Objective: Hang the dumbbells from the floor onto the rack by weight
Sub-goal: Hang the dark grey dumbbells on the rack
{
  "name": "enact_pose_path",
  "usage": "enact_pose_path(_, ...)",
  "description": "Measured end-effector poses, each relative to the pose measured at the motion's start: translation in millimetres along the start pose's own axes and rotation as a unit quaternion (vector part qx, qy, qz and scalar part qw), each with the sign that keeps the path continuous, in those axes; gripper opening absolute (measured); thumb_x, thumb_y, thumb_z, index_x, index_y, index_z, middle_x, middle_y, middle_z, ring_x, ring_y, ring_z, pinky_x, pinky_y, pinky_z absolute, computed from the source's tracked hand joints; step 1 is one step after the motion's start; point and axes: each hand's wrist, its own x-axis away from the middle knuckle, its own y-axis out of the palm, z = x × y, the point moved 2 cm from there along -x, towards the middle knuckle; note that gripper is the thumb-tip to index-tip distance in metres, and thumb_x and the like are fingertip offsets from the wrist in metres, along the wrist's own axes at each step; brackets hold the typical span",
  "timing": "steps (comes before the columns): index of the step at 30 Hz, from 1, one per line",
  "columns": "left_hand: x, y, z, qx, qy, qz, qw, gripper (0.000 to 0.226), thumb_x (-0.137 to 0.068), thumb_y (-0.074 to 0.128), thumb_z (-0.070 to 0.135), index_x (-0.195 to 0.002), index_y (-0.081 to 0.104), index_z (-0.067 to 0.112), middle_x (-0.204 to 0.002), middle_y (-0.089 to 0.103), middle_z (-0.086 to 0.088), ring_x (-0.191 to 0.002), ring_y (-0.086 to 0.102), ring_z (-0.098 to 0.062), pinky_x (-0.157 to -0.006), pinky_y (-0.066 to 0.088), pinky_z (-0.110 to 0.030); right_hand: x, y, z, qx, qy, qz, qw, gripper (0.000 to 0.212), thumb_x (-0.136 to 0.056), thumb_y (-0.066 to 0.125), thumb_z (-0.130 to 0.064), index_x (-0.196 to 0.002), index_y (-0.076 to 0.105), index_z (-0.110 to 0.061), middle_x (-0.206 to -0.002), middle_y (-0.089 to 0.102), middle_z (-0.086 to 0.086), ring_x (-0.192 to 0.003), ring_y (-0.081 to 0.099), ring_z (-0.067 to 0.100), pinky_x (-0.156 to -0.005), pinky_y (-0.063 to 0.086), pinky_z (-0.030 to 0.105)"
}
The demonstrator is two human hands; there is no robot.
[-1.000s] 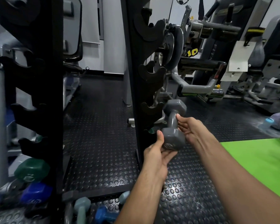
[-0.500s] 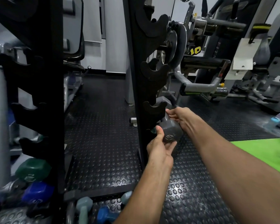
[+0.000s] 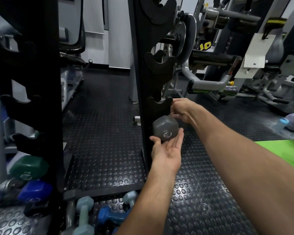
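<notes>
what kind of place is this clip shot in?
Almost certainly a gym. A black dumbbell rack with notched cradles stands on studded rubber flooring, coloured dumbbells such as the light blue dumbbell lie at its foot, and a weight machine with a plate marked 10 stands behind.

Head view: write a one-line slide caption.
Both hands, left beneath and right behind, steady a grey dumbbell at the black rack.

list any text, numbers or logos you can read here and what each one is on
"10": yellow digits on the weight machine behind the rack.
Grey dumbbell: a white round logo with small characters above it, too blurred to read.
Green dumbbell: white logo and small marking, too blurred to read.
Dark blue dumbbell: white logo, partly hidden, unreadable.
White card hanging on a machine: no readable text.
</notes>
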Motion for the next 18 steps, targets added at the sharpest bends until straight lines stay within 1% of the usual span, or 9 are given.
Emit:
enact_pose_path(1, 1.1, -1.2, -1.0, 0.008, -0.012, -0.006, 1.000, 0.071, -0.099, 0.052, 0.048, -0.122, 0.044, -0.019, -0.111, 0.061, -0.047, -0.111, 0.062, -0.055, -0.101, 0.051, -0.058, 0.1, 4.1, 0.3, 0.008, -0.009, 0.003, 1.000, 0.041, -0.092, 0.046, 0.016, -0.086, 0.073, -0.015, -0.074, 0.063, 0.007, -0.063, 0.057, 0.014, -0.056, 0.053, 0.025)
enact_pose_path(2, 1.3, -3.1, -1.3, 0.001, -0.016, -0.005, 1.000, 0.073, -0.101, 0.047, 0.048, -0.126, 0.041, -0.020, -0.110, 0.061, -0.048, -0.113, 0.062, -0.055, -0.098, 0.051, -0.059, -0.4, 6.8, 2.5, 0.013, -0.015, 0.011, 1.000, 0.040, -0.092, 0.046, 0.016, -0.079, 0.070, -0.013, -0.073, 0.061, 0.008, -0.063, 0.055, 0.016, -0.056, 0.051, 0.026)
enact_pose_path(4, 0.0, -8.5, 2.2, -0.036, -0.009, 0.018, 0.999, 0.064, -0.107, 0.038, 0.044, -0.130, 0.038, -0.015, -0.108, 0.062, -0.047, -0.112, 0.062, -0.055, -0.099, 0.050, -0.059, -2.9, 10.3, 11.0, 0.015, -0.016, 0.029, 0.999, 0.043, -0.092, 0.043, 0.017, -0.067, 0.061, -0.013, -0.064, 0.056, 0.006, -0.058, 0.051, 0.016, -0.052, 0.047, 0.024)
enact_pose_path(5, -0.7, -10.5, 6.8, -0.063, 0.004, 0.038, 0.997, 0.058, -0.108, 0.037, 0.039, -0.132, 0.038, -0.014, -0.108, 0.061, -0.045, -0.110, 0.063, -0.054, -0.101, 0.050, -0.059, -4.6, 10.7, 15.4, 0.016, -0.013, 0.029, 0.999, 0.043, -0.092, 0.042, 0.017, -0.067, 0.060, -0.013, -0.061, 0.057, 0.004, -0.056, 0.050, 0.015, -0.054, 0.047, 0.025)
enact_pose_path(7, -1.6, -14.7, 19.1, -0.125, 0.053, 0.078, 0.988, 0.055, -0.108, 0.043, 0.035, -0.139, 0.042, -0.011, -0.108, 0.061, -0.040, -0.102, 0.066, -0.050, -0.099, 0.054, -0.056, -7.0, 10.4, 23.2, 0.012, -0.007, 0.025, 1.000, 0.043, -0.095, 0.042, 0.014, -0.075, 0.066, -0.016, -0.057, 0.063, 0.000, -0.055, 0.052, 0.013, -0.057, 0.045, 0.027)
enact_pose_path(10, 1.6, -13.4, 27.5, -0.214, 0.111, 0.080, 0.967, 0.062, -0.097, 0.058, 0.048, -0.131, 0.055, -0.004, -0.114, 0.064, -0.035, -0.100, 0.070, -0.045, -0.089, 0.060, -0.051, -8.7, 9.2, 29.0, 0.016, -0.007, 0.025, 1.000, 0.042, -0.096, 0.042, 0.012, -0.085, 0.069, -0.018, -0.065, 0.067, 0.001, -0.058, 0.055, 0.014, -0.056, 0.045, 0.027)
enact_pose_path(13, 1.0, -10.7, 28.3, -0.237, 0.102, 0.072, 0.963, 0.064, -0.095, 0.064, 0.047, -0.134, 0.055, -0.002, -0.117, 0.063, -0.030, -0.114, 0.066, -0.044, -0.096, 0.056, -0.053, -3.7, 10.0, 29.6, 0.024, -0.012, 0.024, 0.999, 0.036, -0.098, 0.044, 0.009, -0.093, 0.070, -0.016, -0.070, 0.066, 0.004, -0.057, 0.055, 0.014, -0.049, 0.044, 0.025)
enact_pose_path(16, 0.2, -9.5, 34.5, -0.233, 0.081, 0.066, 0.967, 0.065, -0.098, 0.061, 0.045, -0.141, 0.050, -0.003, -0.137, 0.055, -0.031, -0.133, 0.052, -0.044, -0.106, 0.045, -0.056, 6.0, 8.4, 29.5, 0.029, -0.030, 0.019, 0.999, 0.034, -0.092, 0.050, 0.015, -0.105, 0.070, -0.010, -0.069, 0.065, 0.005, -0.052, 0.051, 0.013, -0.043, 0.040, 0.023)
enact_pose_path(18, 4.1, -10.3, 38.3, -0.234, 0.081, 0.056, 0.967, 0.062, -0.100, 0.060, 0.041, -0.141, 0.049, -0.003, -0.139, 0.053, -0.031, -0.134, 0.051, -0.045, -0.107, 0.044, -0.055, 14.0, 7.7, 31.5, 0.035, -0.042, 0.015, 0.998, 0.032, -0.089, 0.056, 0.015, -0.107, 0.071, -0.006, -0.071, 0.066, 0.006, -0.049, 0.052, 0.011, -0.041, 0.039, 0.021)
